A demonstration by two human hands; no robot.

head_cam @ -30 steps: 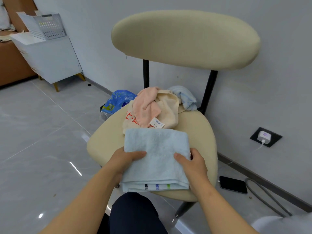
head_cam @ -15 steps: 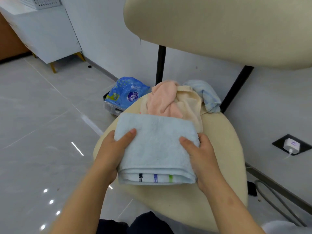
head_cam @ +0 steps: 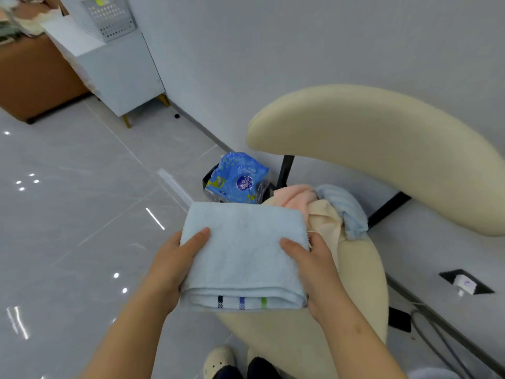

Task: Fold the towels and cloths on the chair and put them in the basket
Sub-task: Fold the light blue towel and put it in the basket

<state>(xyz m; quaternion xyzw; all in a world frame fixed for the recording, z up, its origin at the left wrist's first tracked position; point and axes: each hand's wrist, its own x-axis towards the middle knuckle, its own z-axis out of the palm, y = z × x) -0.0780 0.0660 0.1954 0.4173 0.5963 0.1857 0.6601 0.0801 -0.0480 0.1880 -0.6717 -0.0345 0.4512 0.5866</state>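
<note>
A folded light blue towel (head_cam: 243,253) with dark, blue and green marks on its near hem is held up off the cream chair (head_cam: 363,269), over the seat's left edge. My left hand (head_cam: 175,263) grips its left side, thumb on top. My right hand (head_cam: 314,263) grips its right side the same way. On the seat behind lie a pink cloth (head_cam: 293,196), a cream cloth (head_cam: 326,220) and a small blue cloth (head_cam: 347,209), bunched together. The white perforated basket (head_cam: 109,19) stands on a white cabinet (head_cam: 120,69) far away at the top left.
A blue plastic package (head_cam: 236,179) sits in a dark holder on the floor left of the chair. Brown furniture (head_cam: 35,77) stands beside the cabinet. A wall socket with a charger (head_cam: 466,284), a cable and a dark phone (head_cam: 399,320) lie right of the chair. Glossy grey tiles spread to the left.
Both hands have lifted the folded blue towel off the seat and carried it left. The view has swung left, bringing the cabinet and basket into sight.
</note>
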